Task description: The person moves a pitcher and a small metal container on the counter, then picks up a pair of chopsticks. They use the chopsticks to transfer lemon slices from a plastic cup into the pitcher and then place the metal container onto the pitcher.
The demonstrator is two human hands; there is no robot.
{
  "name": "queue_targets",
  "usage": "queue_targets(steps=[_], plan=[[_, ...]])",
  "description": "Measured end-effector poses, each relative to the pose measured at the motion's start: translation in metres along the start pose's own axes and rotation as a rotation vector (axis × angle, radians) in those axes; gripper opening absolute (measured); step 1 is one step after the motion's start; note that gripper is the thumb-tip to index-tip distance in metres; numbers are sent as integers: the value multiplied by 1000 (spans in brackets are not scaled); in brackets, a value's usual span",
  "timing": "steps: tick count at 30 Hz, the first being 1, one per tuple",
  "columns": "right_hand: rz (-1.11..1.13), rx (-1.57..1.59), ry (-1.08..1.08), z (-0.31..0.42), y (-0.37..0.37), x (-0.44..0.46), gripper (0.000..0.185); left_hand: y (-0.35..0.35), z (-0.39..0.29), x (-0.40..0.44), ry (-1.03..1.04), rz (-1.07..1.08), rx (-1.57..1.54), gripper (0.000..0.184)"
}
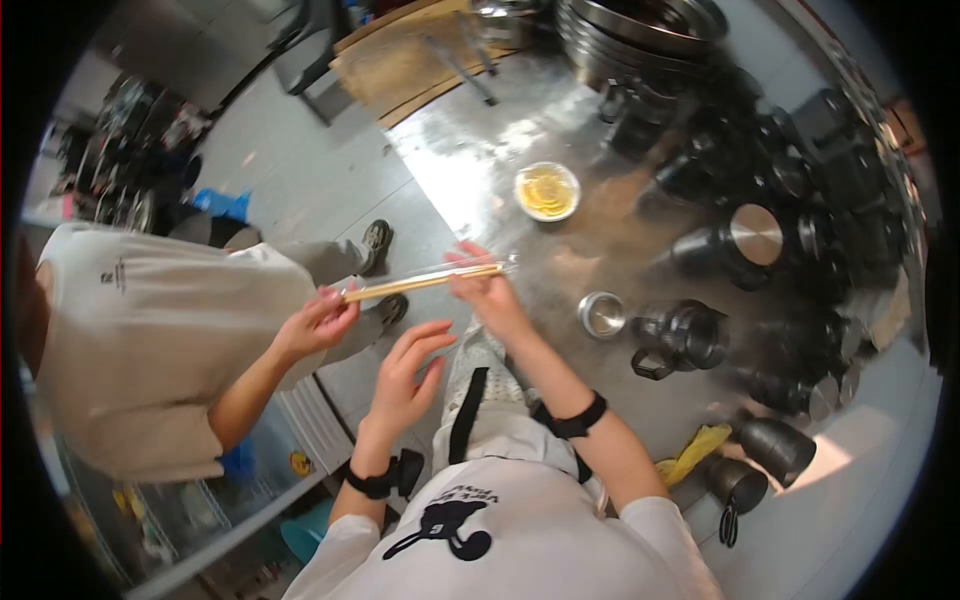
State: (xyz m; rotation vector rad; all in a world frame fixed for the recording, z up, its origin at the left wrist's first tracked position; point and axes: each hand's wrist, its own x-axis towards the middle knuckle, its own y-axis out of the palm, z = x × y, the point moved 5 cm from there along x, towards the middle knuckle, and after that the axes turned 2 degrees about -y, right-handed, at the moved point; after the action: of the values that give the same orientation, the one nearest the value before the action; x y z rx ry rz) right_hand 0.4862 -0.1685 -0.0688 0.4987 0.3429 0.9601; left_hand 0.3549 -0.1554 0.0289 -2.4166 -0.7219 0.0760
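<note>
Where the wrapped chopsticks [415, 283] are: in the air near the edge of the metal table [468, 165], spanning from a co-worker's hand [323, 320] to the wearer's right hand [488, 292].
Right hand: at the far end, with the sticks crossing over the fingers; whether the fingers bear down on them cannot be told.
Left hand [405, 372]: released, fingers apart and slightly curled, holding nothing, beneath the sticks in the view and apart from them.
Co-worker's hand: pinches the near end between thumb and fingers.
Weight: judged very light; fingertip force should suffice.
Stiffness: sticks appear straight and are likely rigid along their length; the clear film [509, 263] is likely soft.
Surface: film probably smooth and slippery; sticks may slide inside it.
Fragility: low under a pinch; avoid bending across the middle, and expect the film to tear before the wood breaks.
Hold point: grip wood and film together, thumb opposing fingers, inboard of the far end; do not grip loose film alone.
Nearby: a round bowl [548, 217] with yellow contents stands on the table.
</note>
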Motion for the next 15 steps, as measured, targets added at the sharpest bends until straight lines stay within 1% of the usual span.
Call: queue_targets(steps=[1, 3, 4, 5, 6, 7, 9, 10, 11, 13, 14, 15], plan=[[-36, -18, -21, 8, -1, 4, 46, -3, -1, 1, 23, 3, 14, 28], [90, 63, 219, 13, 11, 8, 31, -7, -3, 19, 63, 28, 12, 28], [49, 62, 209, 19, 16, 11, 31, -18, -7, 28, 163, 31, 43, 28], [0, 10, 111, 29, 14, 12, 28, -23, -12, 35, 260, 22, 76, 29], [-46, -49, 13, 40, 11, 15, 26, -28, -14, 44, 310, 45, 125, 31], [-72, -67, 7, 48, 6, 16, 26, -32, -16, 55, 324, 58, 99, 31], [-176, -94, -119, 76, -10, 9, 25, -39, -24, 78, 365, 64, 319, 35], [-210, -118, -144, 91, -16, 5, 24, -40, -25, 92, 338, 89, 370, 39], [-256, -141, -158, 103, -21, 2, 24, -35, -18, 100, 368, 114, 333, 39], [-231, -222, -217, 126, -24, -1, 23, -21, 10, 117, 151, 251, 76, 35], [-267, -271, -240, 129, -23, -1, 24, -9, 31, 118, -93, 502, -9, 20], [-292, -277, -255, 129, -22, 0, 24, -2, 38, 121, -72, 523, -11, 20]])
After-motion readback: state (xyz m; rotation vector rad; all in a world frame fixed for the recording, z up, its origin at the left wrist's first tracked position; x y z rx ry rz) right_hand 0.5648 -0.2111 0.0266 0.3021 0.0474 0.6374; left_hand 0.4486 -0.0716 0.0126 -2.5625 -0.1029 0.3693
